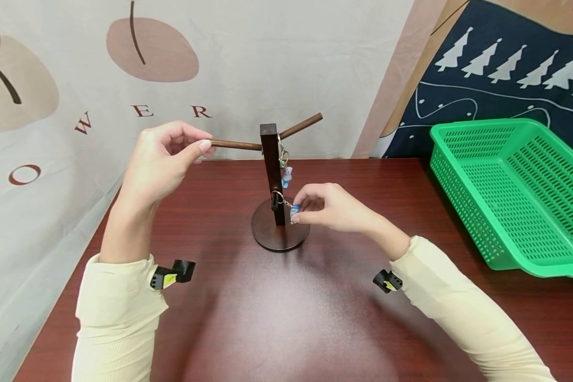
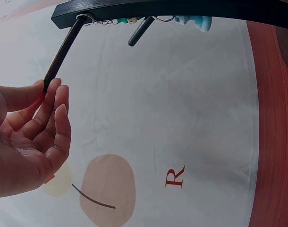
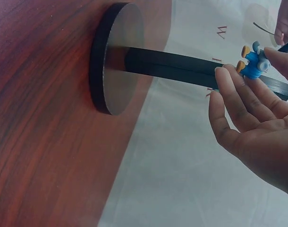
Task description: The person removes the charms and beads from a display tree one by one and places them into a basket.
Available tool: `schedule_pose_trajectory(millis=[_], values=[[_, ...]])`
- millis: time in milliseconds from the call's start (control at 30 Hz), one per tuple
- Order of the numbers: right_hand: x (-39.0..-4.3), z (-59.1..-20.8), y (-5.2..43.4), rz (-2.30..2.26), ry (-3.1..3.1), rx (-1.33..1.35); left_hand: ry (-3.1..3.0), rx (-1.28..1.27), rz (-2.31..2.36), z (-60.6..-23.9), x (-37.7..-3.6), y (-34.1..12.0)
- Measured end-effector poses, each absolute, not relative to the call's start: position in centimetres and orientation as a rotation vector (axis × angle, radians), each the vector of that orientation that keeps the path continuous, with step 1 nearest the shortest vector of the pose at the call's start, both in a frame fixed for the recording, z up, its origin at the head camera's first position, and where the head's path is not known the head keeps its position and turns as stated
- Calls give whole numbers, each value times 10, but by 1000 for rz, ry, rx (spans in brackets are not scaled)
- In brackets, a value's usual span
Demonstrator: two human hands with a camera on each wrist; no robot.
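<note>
A dark wooden stand has an upright post (image 1: 270, 164) on a round base (image 1: 279, 241), with pegs sticking out of it. My left hand (image 1: 164, 156) pinches the outer end of the left peg (image 1: 236, 145) between thumb and fingers. With thumb and fingertips, my right hand (image 1: 336, 208) pinches a small blue figure keychain (image 3: 253, 67), which has orange feet in the right wrist view. Its ring (image 1: 277, 196) loops the short front peg (image 1: 274, 202), and the chain runs sideways to the figure. Higher up, a pale blue figure keychain (image 1: 286, 176) hangs beside the post.
At the right of the table (image 1: 210, 212) stands a green perforated plastic basket (image 1: 501, 268). Another peg (image 1: 302, 126) angles up and back to the right from the post. A printed cloth (image 1: 286, 58) hangs behind the table.
</note>
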State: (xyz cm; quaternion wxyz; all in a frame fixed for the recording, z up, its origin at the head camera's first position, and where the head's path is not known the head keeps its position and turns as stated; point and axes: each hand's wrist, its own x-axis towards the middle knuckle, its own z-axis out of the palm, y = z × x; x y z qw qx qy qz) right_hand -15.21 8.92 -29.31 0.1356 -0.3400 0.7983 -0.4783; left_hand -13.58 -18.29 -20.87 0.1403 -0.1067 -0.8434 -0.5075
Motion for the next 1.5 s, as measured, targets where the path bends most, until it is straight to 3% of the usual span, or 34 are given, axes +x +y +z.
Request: schedule_pose_trajectory(millis=[1500], values=[[-131, -268, 99, -1335, 2332, -1229, -2418, -299, -1516, -207, -136, -183]])
